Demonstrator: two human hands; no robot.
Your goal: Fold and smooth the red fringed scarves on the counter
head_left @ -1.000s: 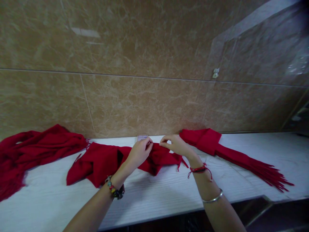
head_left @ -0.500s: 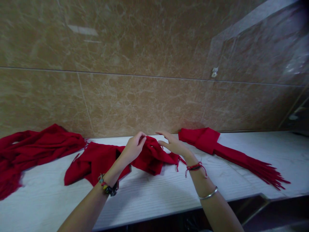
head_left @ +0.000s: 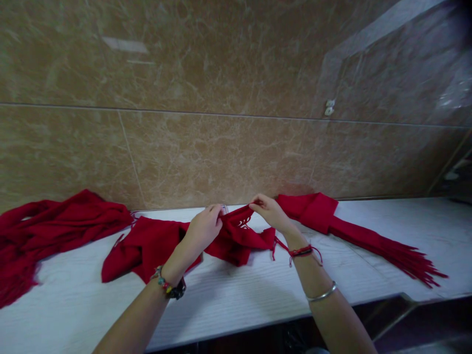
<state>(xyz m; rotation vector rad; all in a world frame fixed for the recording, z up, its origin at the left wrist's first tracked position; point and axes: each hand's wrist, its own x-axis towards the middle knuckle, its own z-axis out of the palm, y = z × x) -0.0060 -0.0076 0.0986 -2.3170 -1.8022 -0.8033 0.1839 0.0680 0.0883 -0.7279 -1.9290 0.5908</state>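
Note:
A red fringed scarf (head_left: 232,246) lies crumpled across the middle of the counter, its left part bunched under my left forearm. My left hand (head_left: 205,225) pinches its upper edge. A short stretch of that edge is pulled taut, slightly raised, to my right hand (head_left: 269,211), which grips the other end between thumb and fingers. Fringe strands hang below the stretched edge, and a few more trail near my right wrist. Behind my left fingertips, a small pale-edged object (head_left: 224,208), perhaps a phone, is mostly hidden.
On the right lies a folded red scarf (head_left: 317,212) with its fringe fanned out. Another red scarf (head_left: 73,221) sits loosely heaped at the left. The white counter (head_left: 228,305) ends at a front edge near me, and a brown tiled wall (head_left: 221,157) rises behind it.
My right hand let go of the scarf and opened, then took hold of its edge again. My left hand has shifted a little left, and the edge between the hands is now stretched.

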